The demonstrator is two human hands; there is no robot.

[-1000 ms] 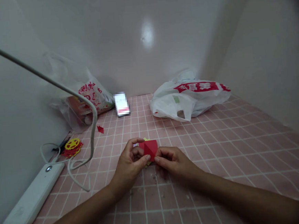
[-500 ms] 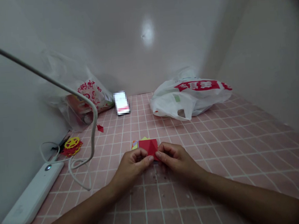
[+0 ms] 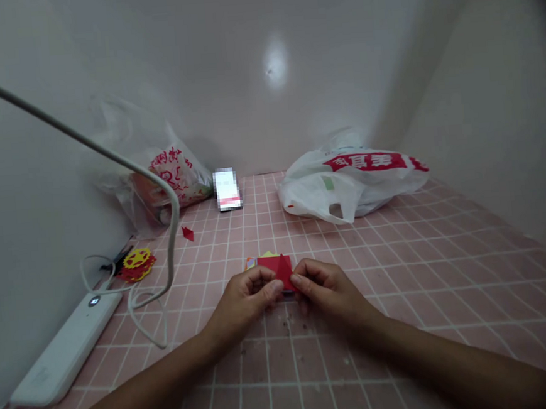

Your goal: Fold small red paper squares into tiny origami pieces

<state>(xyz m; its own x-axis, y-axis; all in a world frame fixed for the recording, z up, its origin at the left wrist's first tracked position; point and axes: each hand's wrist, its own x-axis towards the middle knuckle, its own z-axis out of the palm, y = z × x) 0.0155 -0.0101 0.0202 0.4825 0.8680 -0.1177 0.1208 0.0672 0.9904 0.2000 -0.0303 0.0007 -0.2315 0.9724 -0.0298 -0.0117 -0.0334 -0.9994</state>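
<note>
A small folded red paper piece [image 3: 284,271] with a pointed top is pinched between my two hands. Thumb and fingers of my left hand [image 3: 256,289] close on its left lower corner. On the right lower corner, my right hand [image 3: 317,283] has a similar pinch. Behind the piece lies flat red paper [image 3: 267,263] on the table, with yellow and patterned paper edges showing around it. The fingers hide the lower part of these sheets.
A phone [image 3: 227,189] leans at the back between a clear bag [image 3: 183,174] and a white bag [image 3: 319,185]. Yellow and red cutouts [image 3: 137,259], a white power strip [image 3: 62,353] and a looping cable [image 3: 174,228] occupy the left. A red scrap [image 3: 187,233] lies nearby.
The folded red piece now shows its point more clearly above my fingers. The whole view has shifted slightly, and both hands keep their pinch.
</note>
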